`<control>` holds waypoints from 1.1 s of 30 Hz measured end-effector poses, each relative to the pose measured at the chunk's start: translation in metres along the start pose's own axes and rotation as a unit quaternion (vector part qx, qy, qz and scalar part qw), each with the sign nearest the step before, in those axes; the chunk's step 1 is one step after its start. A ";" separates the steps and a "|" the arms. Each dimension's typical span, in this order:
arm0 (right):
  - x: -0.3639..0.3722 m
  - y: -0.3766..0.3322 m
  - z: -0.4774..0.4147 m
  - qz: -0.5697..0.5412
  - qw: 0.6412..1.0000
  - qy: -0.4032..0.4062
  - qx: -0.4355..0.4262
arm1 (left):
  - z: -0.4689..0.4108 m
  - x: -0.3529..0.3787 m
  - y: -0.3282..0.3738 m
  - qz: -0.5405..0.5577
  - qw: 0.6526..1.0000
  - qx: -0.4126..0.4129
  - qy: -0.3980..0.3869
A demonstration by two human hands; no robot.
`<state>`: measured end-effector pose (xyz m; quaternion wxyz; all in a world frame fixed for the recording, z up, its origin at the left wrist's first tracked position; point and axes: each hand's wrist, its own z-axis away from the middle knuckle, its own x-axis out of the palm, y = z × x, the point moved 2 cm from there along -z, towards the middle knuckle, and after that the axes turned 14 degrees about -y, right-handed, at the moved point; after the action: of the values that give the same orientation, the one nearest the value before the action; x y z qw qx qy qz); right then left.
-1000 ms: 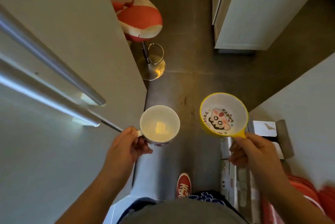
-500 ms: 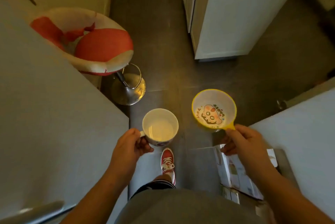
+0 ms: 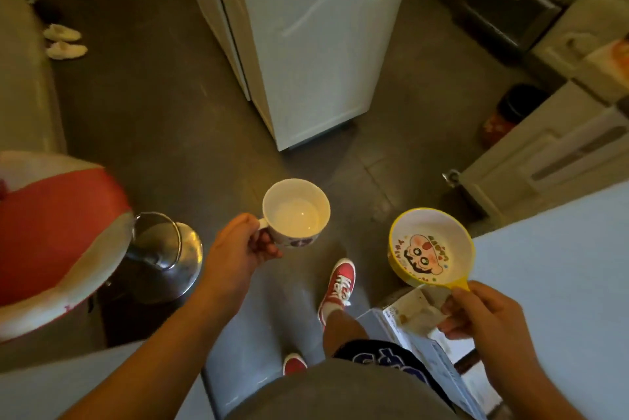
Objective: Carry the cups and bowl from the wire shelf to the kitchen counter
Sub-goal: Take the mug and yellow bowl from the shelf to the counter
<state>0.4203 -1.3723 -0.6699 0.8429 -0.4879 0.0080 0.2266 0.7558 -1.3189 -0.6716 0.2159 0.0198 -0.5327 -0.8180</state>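
Observation:
My left hand (image 3: pixel 235 249) grips the handle of a white mug (image 3: pixel 295 212), held upright and empty over the dark floor. My right hand (image 3: pixel 483 314) pinches the small handle of a yellow bowl (image 3: pixel 430 246) with a white inside and a cartoon face printed on its bottom. Both are carried at waist height in front of me, the mug to the left and slightly farther ahead than the bowl. The wire shelf is out of view.
A red and white bar stool (image 3: pixel 58 235) with a chrome base (image 3: pixel 163 252) stands at the left. A white cabinet (image 3: pixel 306 45) rises ahead. Pale kitchen units (image 3: pixel 551 147) and a pale surface (image 3: pixel 561 266) lie at the right. White slippers (image 3: pixel 64 41) lie far left.
I have walked forward past the grey door with its metal handles; the stool has slid to the lower left and the white cabinet has come nearer. Both hands still hold the mug and bowl.

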 end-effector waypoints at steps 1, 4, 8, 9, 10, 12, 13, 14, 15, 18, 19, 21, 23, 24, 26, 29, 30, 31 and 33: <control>-0.006 -0.002 -0.014 -0.003 1.000 0.008 0.005 | -0.022 0.008 0.008 -0.001 1.000 0.002 -0.010; -0.022 -0.015 -0.061 -0.014 0.999 0.025 0.019 | -0.084 0.030 0.032 0.015 0.999 -0.011 -0.029; -0.036 -0.043 -0.122 -0.034 0.998 0.038 0.025 | -0.148 0.049 0.057 0.023 0.998 -0.036 -0.049; -0.038 -0.051 -0.137 -0.032 0.999 0.035 0.025 | -0.161 0.054 0.063 0.022 0.998 -0.032 -0.052; -0.040 -0.060 -0.151 -0.032 0.999 0.030 0.025 | -0.173 0.057 0.070 0.020 0.998 -0.029 -0.052; -0.043 -0.080 -0.180 -0.040 0.999 0.021 0.023 | -0.194 0.063 0.081 0.015 0.998 -0.025 -0.049; -0.044 -0.089 -0.194 -0.045 0.999 0.018 0.020 | -0.204 0.065 0.087 0.017 0.998 -0.026 -0.050; -0.044 -0.099 -0.209 -0.053 0.998 0.018 0.017 | -0.214 0.068 0.093 0.020 0.998 -0.029 -0.050; -0.044 -0.108 -0.224 -0.060 0.998 0.020 0.015 | -0.226 0.069 0.100 0.022 0.998 -0.034 -0.047; -0.045 -0.133 -0.270 -0.071 0.997 0.037 0.009 | -0.265 0.074 0.118 -0.002 0.998 -0.041 -0.041; -0.045 -0.142 -0.286 -0.073 0.996 0.043 0.008 | -0.280 0.076 0.124 -0.007 0.998 -0.040 -0.043; -0.049 -0.159 -0.320 -0.076 0.995 0.058 0.009 | -0.316 0.082 0.136 -0.008 0.998 -0.042 -0.051; -0.054 -0.178 -0.352 -0.077 0.995 0.068 0.012 | -0.357 0.089 0.150 -0.008 0.997 -0.044 -0.060; -0.058 -0.187 -0.367 -0.079 0.994 0.073 0.013 | -0.380 0.095 0.157 -0.007 0.997 -0.043 -0.068; -0.069 -0.204 -0.391 -0.085 0.992 0.088 0.023 | -0.425 0.107 0.172 -0.008 0.994 -0.047 -0.095; -0.091 -0.224 -0.414 -0.099 0.988 0.112 0.043 | -0.484 0.134 0.194 -0.010 0.989 -0.070 -0.133; -0.099 -0.228 -0.418 -0.111 0.985 0.124 0.049 | -0.502 0.146 0.201 -0.015 0.986 -0.080 -0.147; -0.108 -0.230 -0.421 -0.121 0.982 0.137 0.055 | -0.518 0.161 0.208 -0.027 0.983 -0.088 -0.161; -0.127 -0.231 -0.424 -0.135 0.974 0.169 0.064 | -0.548 0.193 0.221 -0.050 0.977 -0.091 -0.186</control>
<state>0.4849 -1.8677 -0.6733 0.8816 -0.4609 0.0992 0.0241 0.7978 -1.9392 -0.6756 0.0729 -0.1261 -0.4852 -0.8622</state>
